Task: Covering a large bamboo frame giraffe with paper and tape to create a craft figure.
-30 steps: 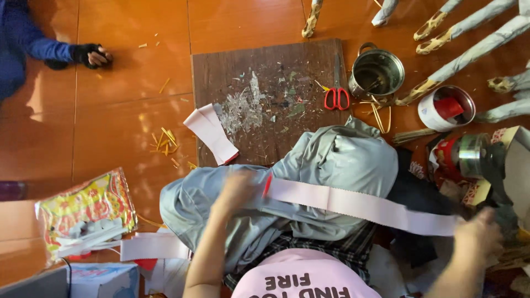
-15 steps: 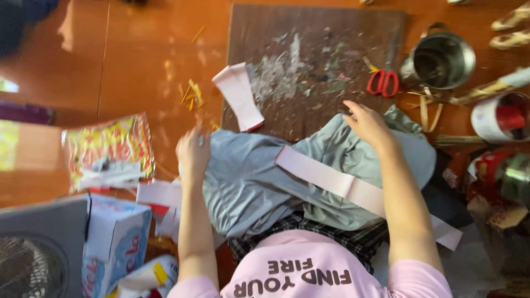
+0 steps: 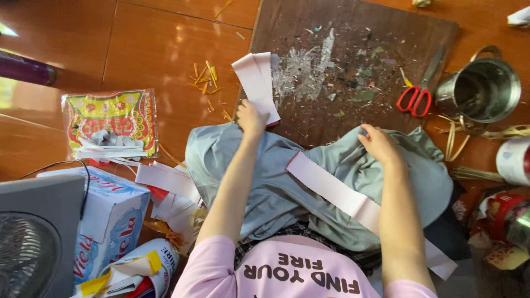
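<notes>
Grey cloth (image 3: 287, 182) on my lap: left hand (image 3: 251, 118) pinches paper strips (image 3: 256, 83); right hand (image 3: 378, 144) open, flat on cloth; scissors (image 3: 417, 94) nearby

This looks like a home used for handcraft, with the work done on the floor (image 3: 138, 49), glossy orange-brown tile. A scuffed brown board (image 3: 353, 66) lies at the far side, flecked with paper scraps, with red-handled scissors (image 3: 415, 98) on it and a metal pot (image 3: 481, 91) to the right. Near left sit a cardboard box (image 3: 113, 207), a fan (image 3: 33, 243) and a bright printed packet (image 3: 110, 122).
</notes>
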